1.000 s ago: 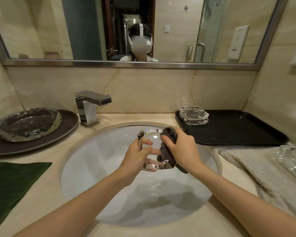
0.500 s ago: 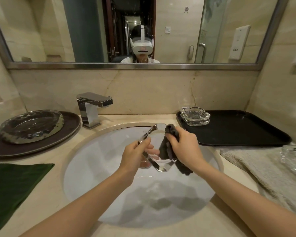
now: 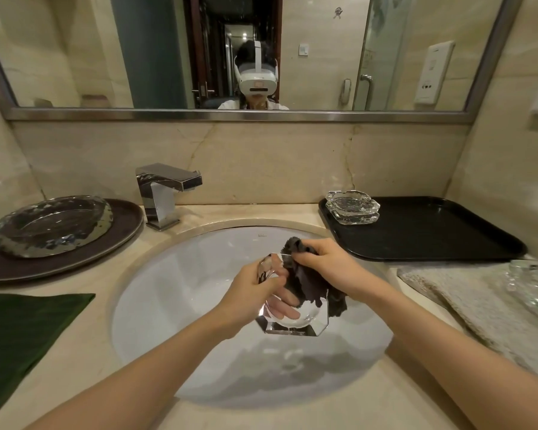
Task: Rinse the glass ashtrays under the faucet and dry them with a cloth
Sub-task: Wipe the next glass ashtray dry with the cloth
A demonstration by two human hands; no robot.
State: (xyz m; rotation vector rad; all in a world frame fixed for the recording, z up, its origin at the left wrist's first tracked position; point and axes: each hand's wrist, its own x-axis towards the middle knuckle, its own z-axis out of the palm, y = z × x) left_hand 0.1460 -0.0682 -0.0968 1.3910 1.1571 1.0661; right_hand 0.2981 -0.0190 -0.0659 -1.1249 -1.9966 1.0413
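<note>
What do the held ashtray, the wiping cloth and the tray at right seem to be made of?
Ashtray: clear, thick, faceted glass; the left hand's fingers show through it. Cloth: dark, soft, napped fabric, probably terry or microfiber, bunched in the right hand. Tray: black with a smooth semi-gloss sheen and raised rim, likely plastic, though lacquered material is possible.

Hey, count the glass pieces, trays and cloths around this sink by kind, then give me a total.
Glass ashtrays: 2, one held, one on the black tray
Large glass dish: 1
Trays: 2, black, round brown
Cloths: 3, dark, green, beige towel
Total: 8
</note>
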